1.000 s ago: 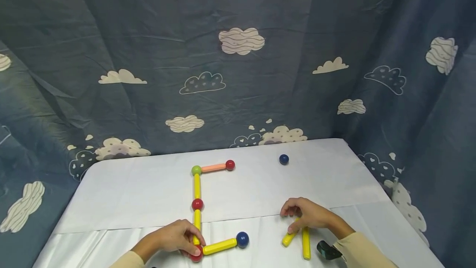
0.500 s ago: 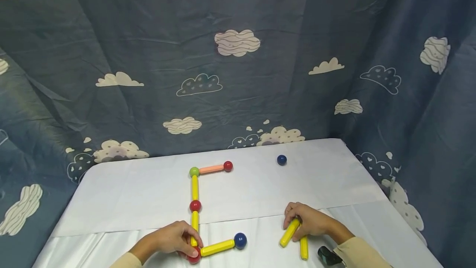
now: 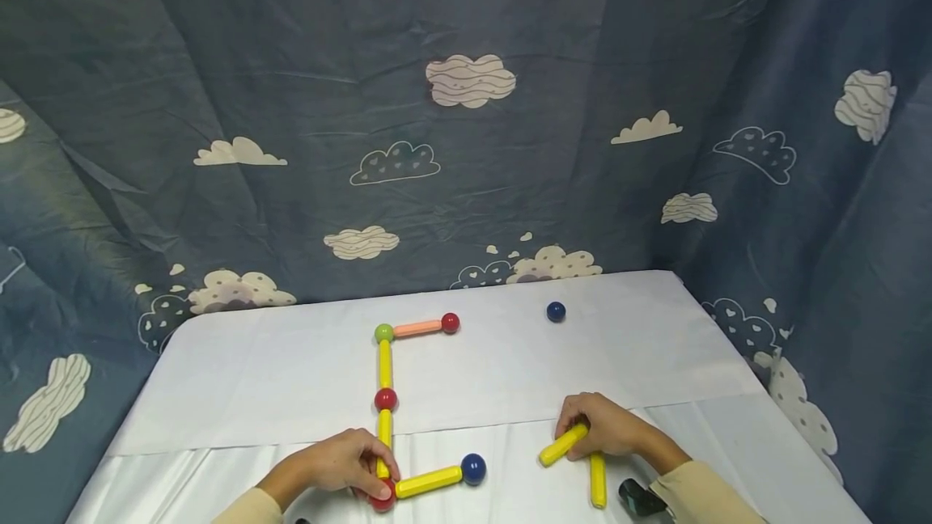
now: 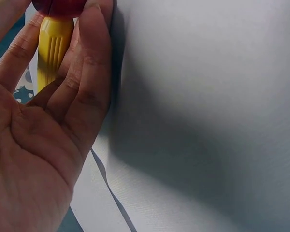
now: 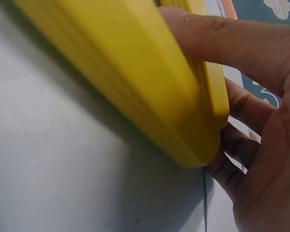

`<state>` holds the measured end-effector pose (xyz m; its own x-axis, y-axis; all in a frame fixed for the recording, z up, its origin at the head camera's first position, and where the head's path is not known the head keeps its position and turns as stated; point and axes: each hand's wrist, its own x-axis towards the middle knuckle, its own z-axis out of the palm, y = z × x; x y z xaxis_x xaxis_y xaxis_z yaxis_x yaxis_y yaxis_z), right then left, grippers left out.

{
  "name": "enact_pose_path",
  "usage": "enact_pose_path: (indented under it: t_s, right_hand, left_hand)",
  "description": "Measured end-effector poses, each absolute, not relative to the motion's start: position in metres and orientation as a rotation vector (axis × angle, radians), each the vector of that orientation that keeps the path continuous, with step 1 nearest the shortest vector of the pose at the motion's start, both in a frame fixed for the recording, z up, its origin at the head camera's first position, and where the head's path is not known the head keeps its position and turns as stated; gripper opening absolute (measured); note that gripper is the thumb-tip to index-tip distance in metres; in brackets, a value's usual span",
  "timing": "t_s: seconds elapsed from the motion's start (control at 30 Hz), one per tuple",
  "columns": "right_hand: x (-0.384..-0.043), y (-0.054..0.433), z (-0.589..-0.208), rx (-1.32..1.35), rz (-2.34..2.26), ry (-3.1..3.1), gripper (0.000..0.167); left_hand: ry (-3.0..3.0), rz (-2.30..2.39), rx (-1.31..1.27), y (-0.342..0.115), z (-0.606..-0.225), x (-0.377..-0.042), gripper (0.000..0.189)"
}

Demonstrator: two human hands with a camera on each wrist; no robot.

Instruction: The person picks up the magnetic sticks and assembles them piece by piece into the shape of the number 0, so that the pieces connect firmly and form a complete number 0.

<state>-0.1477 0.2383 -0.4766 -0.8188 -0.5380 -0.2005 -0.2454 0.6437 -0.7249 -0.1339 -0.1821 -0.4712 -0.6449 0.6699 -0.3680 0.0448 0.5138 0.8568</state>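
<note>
My left hand [image 3: 342, 463] pinches a red ball [image 3: 383, 500] at the near corner of a stick-and-ball chain. From that ball a yellow stick [image 3: 429, 481] runs right to a blue ball [image 3: 473, 469]. Another yellow stick [image 3: 384, 429] leads away to a second red ball [image 3: 386, 399]. In the left wrist view, the pinched ball meets the end of a yellow stick [image 4: 53, 48]. My right hand [image 3: 607, 427] grips a loose yellow stick [image 3: 561, 446] between thumb and fingers, its far end hidden by the fingers. Close beside it a further yellow stick [image 3: 598, 483] lies on the cloth.
Farther back, the chain continues through a yellow stick [image 3: 385, 365], a green ball [image 3: 383, 333], an orange stick [image 3: 418, 328] and a red ball [image 3: 451, 323]. A single blue ball [image 3: 557, 312] lies near the back edge of the white-covered table [image 3: 255, 378]. A cloud-patterned curtain [image 3: 306, 87] hangs behind.
My right hand has closed on the loose yellow stick, and the stick's near end has swung left, away from the other one. The left hand stays on the red ball.
</note>
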Motion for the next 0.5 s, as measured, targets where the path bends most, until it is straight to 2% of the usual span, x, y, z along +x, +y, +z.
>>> enact_pose_path:
  t_s: [0.27,0.5]
  right_hand:
    - [-0.157,0.226,-0.476,-0.672,-1.082,2.419,0.019]
    - [-0.171,0.196,-0.474,-0.639,-1.048,2.436,0.017]
  left_hand:
    - [2.039,1.127,0.571,-0.181,-0.472,-0.135,0.011]
    - [2.053,1.113,0.576,-0.181,-0.472,-0.135,0.011]
